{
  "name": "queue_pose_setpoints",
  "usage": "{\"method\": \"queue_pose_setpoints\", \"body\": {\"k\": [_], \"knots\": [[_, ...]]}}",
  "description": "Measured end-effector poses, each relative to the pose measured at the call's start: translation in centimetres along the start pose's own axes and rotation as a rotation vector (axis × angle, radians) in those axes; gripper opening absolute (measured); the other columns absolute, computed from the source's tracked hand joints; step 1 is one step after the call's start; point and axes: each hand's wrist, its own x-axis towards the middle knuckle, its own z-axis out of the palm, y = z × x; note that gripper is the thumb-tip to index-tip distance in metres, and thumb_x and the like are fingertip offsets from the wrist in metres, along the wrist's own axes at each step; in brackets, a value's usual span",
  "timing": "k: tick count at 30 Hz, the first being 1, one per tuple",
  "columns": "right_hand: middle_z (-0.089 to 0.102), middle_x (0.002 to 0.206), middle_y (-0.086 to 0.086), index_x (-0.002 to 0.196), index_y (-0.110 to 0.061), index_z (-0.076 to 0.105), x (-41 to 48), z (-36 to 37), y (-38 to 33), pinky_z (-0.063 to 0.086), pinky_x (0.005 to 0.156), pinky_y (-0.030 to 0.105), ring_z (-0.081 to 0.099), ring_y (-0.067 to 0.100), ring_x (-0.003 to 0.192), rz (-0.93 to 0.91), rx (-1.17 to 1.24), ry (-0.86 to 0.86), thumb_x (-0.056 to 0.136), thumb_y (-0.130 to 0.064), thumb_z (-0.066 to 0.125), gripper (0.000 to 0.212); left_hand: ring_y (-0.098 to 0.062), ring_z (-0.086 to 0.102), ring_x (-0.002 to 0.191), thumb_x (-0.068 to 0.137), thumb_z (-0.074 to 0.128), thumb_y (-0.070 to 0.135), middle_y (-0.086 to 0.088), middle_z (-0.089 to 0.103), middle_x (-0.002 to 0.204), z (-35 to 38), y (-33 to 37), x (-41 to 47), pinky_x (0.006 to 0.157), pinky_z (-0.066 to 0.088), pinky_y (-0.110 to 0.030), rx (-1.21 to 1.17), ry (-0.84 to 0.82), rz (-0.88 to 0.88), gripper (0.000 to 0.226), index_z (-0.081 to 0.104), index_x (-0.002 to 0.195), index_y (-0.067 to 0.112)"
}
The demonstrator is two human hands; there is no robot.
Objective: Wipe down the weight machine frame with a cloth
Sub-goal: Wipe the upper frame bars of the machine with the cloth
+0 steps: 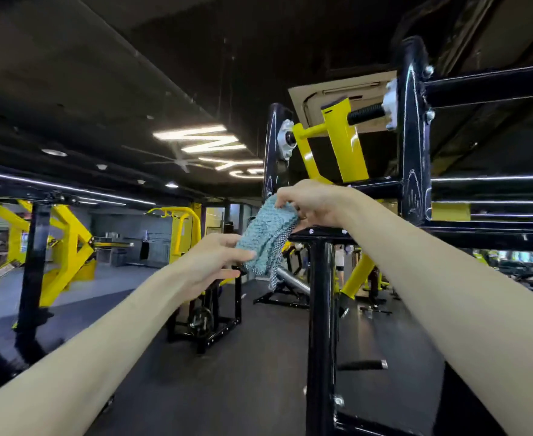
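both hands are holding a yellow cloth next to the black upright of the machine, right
Not quite: the cloth is blue-green, not yellow; the yellow belongs to parts of the machines. The head view shows the left hand and the right hand both holding it next to the black upright of the machine.

1. The left hand (211, 259) is bare, and the left forearm (101, 335) runs bare to the picture's lower left corner.
2. The right hand (314, 199) and right forearm (432, 278) are equally bare, out to the right edge.
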Motion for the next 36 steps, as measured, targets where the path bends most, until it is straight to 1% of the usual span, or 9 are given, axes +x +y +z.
{"method": "queue_pose_setpoints", "body": {"k": [8, 11, 13, 16, 21, 26, 29, 33, 36], "knots": [[0.063, 0.104, 0.011, 0.100, -0.008, 0.056, 4.0, -1.5, 2.8, 0.056, 0.060, 0.025, 0.063, 0.019, 0.088, -0.019, 0.093, 0.122, 0.092, -0.010, 0.052, 0.009, -0.023, 0.063, 0.109, 0.065, 0.080, 0.015, -0.006, 0.069, 0.113, -1.2, -0.3, 4.6, 0.101, 0.045, -0.045, -0.050, -0.039, 0.005, 0.055, 0.062, 0.117, 0.015], [0.062, 0.097, 0.012, 0.097, -0.005, 0.057, 5.6, -1.8, 2.3, 0.058, 0.056, 0.027, 0.063, 0.019, 0.084, -0.040, 0.143, 0.213, 0.093, -0.008, 0.054, 0.006, -0.023, 0.059, 0.107, 0.074, 0.081, 0.020, -0.007, 0.062, 0.118, -0.5, 0.3, 7.2, 0.095, 0.047, -0.041, 0.107, 0.262, 0.030, 0.052, 0.058, 0.120, 0.017], [0.062, 0.096, 0.014, 0.104, 0.000, 0.058, 7.3, -1.6, 1.8, 0.058, 0.052, 0.028, 0.063, 0.020, 0.078, -0.069, 0.081, 0.316, 0.092, -0.007, 0.056, 0.013, -0.020, 0.059, 0.096, 0.083, 0.074, 0.023, -0.009, 0.061, 0.115, -0.7, 0.7, 8.8, 0.085, 0.050, -0.039, -0.066, 0.422, 0.061, 0.036, 0.059, 0.114, 0.014], [0.064, 0.091, 0.016, 0.100, 0.003, 0.060, 9.6, -0.5, 0.8, 0.056, 0.045, 0.027, 0.064, 0.021, 0.071, -0.120, 0.017, 0.371, 0.089, -0.004, 0.060, 0.012, -0.016, 0.058, 0.095, 0.085, 0.070, 0.031, -0.007, 0.059, 0.115, -0.7, 1.5, 11.0, 0.074, 0.051, -0.032, -0.196, 0.273, 0.043, 0.044, 0.057, 0.123, 0.011], [0.060, 0.082, 0.015, 0.105, 0.002, 0.056, 12.3, 0.1, 1.0, 0.057, 0.045, 0.031, 0.061, 0.021, 0.066, -0.096, 0.106, 0.489, 0.084, 0.002, 0.066, 0.023, -0.011, 0.043, 0.109, 0.077, 0.078, 0.027, 0.002, 0.030, 0.123, 2.6, -0.8, 15.3, 0.092, 0.040, -0.027, 0.330, 0.380, 0.500, 0.081, 0.029, 0.142, 0.022], [0.061, 0.082, 0.015, 0.118, 0.000, 0.058, 11.5, -2.6, 2.1, 0.057, 0.050, 0.030, 0.063, 0.021, 0.064, -0.056, 0.084, 0.600, 0.084, 0.005, 0.065, 0.035, -0.020, 0.052, 0.098, 0.087, 0.056, 0.002, -0.005, 0.052, 0.110, 3.5, -1.5, 19.9, 0.086, 0.042, -0.038, 0.567, 0.660, 0.872, 0.034, 0.060, 0.119, 0.013], [0.066, 0.101, 0.015, 0.124, -0.007, 0.055, 9.9, -6.1, 2.8, 0.060, 0.072, 0.033, 0.067, 0.022, 0.080, -0.068, -0.119, 0.655, 0.089, -0.008, 0.065, 0.037, -0.027, 0.055, 0.088, 0.089, 0.050, 0.001, -0.009, 0.060, 0.095, 2.3, 1.9, 22.3, 0.075, 0.044, -0.036, 0.450, 0.465, 0.705, 0.023, 0.065, 0.106, 0.006], [0.058, 0.123, 0.011, 0.123, -0.013, 0.059, 7.2, -10.7, 3.8, 0.045, 0.087, 0.029, 0.056, 0.024, 0.107, -0.077, -0.678, 1.088, 0.088, -0.011, 0.058, 0.035, -0.029, 0.058, 0.078, 0.089, 0.063, 0.009, -0.018, 0.061, 0.088, 1.3, 7.5, 23.0, 0.074, 0.052, -0.038, 0.015, -0.115, 0.011, 0.019, 0.057, 0.102, -0.004], [0.037, 0.138, 0.017, 0.136, -0.013, 0.042, 5.3, -12.9, 5.5, 0.038, 0.097, 0.039, 0.036, 0.034, 0.126, 0.053, -0.848, 1.201, 0.087, -0.014, 0.056, 0.051, -0.031, 0.051, 0.082, 0.092, 0.061, 0.012, -0.015, 0.054, 0.095, 2.9, 9.5, 23.7, 0.074, 0.044, -0.036, 0.064, -0.151, -0.010, 0.027, 0.050, 0.105, -0.008]]}}
